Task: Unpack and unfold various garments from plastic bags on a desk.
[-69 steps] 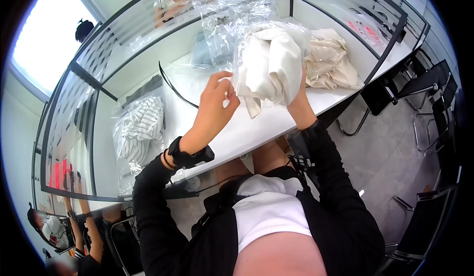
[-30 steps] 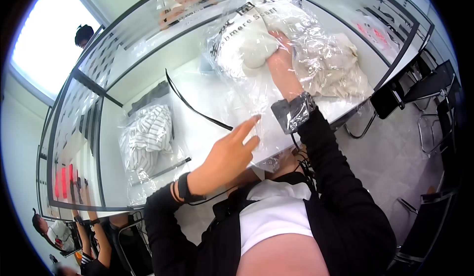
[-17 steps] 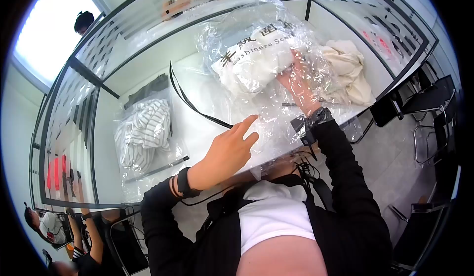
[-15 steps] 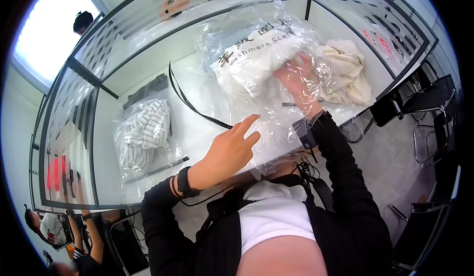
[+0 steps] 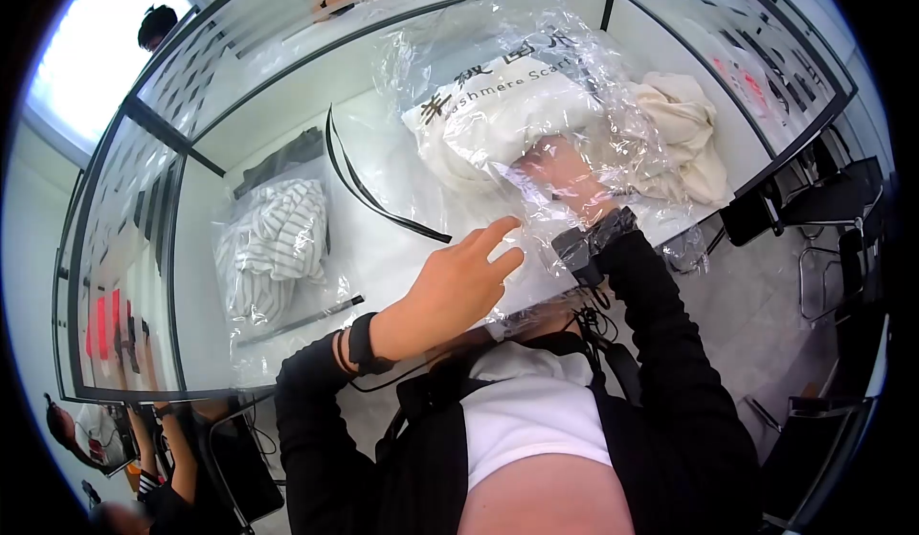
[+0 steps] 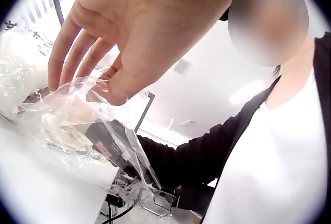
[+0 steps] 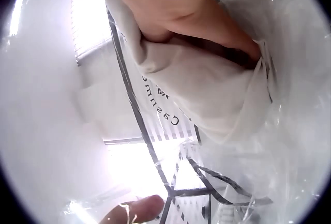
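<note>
A clear plastic bag [image 5: 407, 61] printed "Cashmere Scarf" lies on the white table with a bundled white cloth [image 5: 469, 147] inside. My right hand [image 5: 565, 176] reaches into the bag through its near end. In the right wrist view, that hand grips a fold of the white cloth [image 7: 201, 89], its fingertips hidden in the fold. My left hand [image 5: 445, 291] stays at the near opening, index finger extended. Seen from the left wrist, its thumb and fingers pinch the raised edge of the film [image 6: 77, 87].
A bagged striped cloth [image 5: 278, 234] lies on the left, with dark grey fabric [image 5: 278, 162] behind it. Beside them curves a black strap [image 5: 359, 186]. Cream cloth [image 5: 684, 133] sits on the right. Black-framed panels [image 5: 163, 128] border the table; chairs [image 5: 833, 195] stand beyond.
The white cloth, earlier held up in front of the bag, is now inside it. My right hand has drawn slightly toward me within the bag; my left hand has moved down to the opening.
</note>
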`<state>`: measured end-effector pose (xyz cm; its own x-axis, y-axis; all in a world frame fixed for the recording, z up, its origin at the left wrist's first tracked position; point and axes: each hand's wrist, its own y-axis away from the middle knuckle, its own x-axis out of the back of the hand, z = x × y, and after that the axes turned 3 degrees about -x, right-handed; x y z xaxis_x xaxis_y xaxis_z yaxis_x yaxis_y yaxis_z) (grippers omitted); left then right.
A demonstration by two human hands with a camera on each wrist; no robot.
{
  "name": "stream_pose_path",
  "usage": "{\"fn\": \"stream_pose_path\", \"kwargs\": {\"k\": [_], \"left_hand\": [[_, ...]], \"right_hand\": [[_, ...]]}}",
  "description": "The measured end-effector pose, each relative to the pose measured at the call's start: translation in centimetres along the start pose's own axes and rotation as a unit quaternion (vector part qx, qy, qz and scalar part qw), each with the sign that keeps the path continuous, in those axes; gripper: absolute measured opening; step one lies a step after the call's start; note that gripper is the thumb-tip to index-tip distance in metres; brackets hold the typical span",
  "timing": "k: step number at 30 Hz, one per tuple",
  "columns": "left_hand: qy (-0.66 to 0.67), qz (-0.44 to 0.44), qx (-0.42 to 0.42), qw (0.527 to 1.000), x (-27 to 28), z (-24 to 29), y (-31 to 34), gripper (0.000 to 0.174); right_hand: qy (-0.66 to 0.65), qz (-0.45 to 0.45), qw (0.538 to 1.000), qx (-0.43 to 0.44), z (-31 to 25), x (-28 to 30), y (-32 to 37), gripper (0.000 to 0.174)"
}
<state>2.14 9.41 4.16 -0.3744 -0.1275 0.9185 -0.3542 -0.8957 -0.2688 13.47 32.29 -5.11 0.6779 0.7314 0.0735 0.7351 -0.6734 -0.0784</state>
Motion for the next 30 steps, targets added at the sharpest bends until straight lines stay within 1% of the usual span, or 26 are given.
{"fn": "stream_pose_path", "kwargs": {"k": [3,6,8,10,11,12,16,20,21,24,26,27,28,30], "left_hand": [[-0.014,-0.006,-0.003,1.0,-0.2,0.2,-0.2,0.02],[0.041,-0.026,0.005,0.999,0.0,0.6,0.0,0.02],[0.045,-0.012,-0.004,0.999,0.4,1.0,0.0,0.019],[0.05,-0.006,0.008,0.999,1.3,1.2,0.0,0.018],[0.046,-0.017,0.019,0.999,1.7,1.2,-0.1,0.018],[0.044,-0.03,0.031,0.998,2.1,1.2,-0.1,0.018],[0.066,0.004,0.016,0.998,1.7,0.6,0.6,0.016],[0.064,-0.019,0.071,0.995,2.6,0.4,1.1,0.016],[0.064,-0.014,0.097,0.993,2.8,0.2,1.3,0.015],[0.136,-0.027,0.111,0.984,3.3,-0.5,1.7,0.016],[0.175,-0.025,0.124,0.976,3.7,-0.5,1.4,0.015],[0.173,-0.028,0.113,0.978,3.8,-0.6,1.3,0.018],[0.172,-0.03,0.1,0.98,3.9,-0.8,1.2,0.02],[0.161,-0.079,0.063,0.982,5.0,-0.8,0.9,0.029]], "right_hand": [[-0.045,0.003,0.999,-0.005,-0.1,0.1,0.1,0.032],[-0.126,0.02,0.992,0.002,-0.6,0.5,0.3,0.032],[-0.198,0.036,0.979,0.02,-1.2,0.8,-0.4,0.031],[-0.258,0.056,0.963,0.045,-1.7,1.0,-1.8,0.031],[-0.283,0.066,0.955,0.056,-2.0,1.2,-2.8,0.031],[-0.299,0.078,0.949,0.064,-2.2,1.3,-4.2,0.031],[-0.34,0.117,0.93,0.078,-2.1,1.2,-9.5,0.03],[-0.345,0.123,0.928,0.063,-1.4,0.7,-10.6,0.029],[-0.343,0.118,0.93,0.06,-1.4,0.9,-10.8,0.029],[-0.333,0.079,0.939,0.034,-1.6,1.7,-9.2,0.029],[-0.326,0.022,0.945,0.0,-1.3,2.6,-6.8,0.028],[-0.322,-0.019,0.947,-0.015,-1.2,2.9,-5.6,0.028],[-0.313,-0.085,0.945,-0.038,-1.1,2.9,-4.1,0.028],[-0.267,-0.222,0.935,-0.076,-0.7,2.3,-1.2,0.028]]}}
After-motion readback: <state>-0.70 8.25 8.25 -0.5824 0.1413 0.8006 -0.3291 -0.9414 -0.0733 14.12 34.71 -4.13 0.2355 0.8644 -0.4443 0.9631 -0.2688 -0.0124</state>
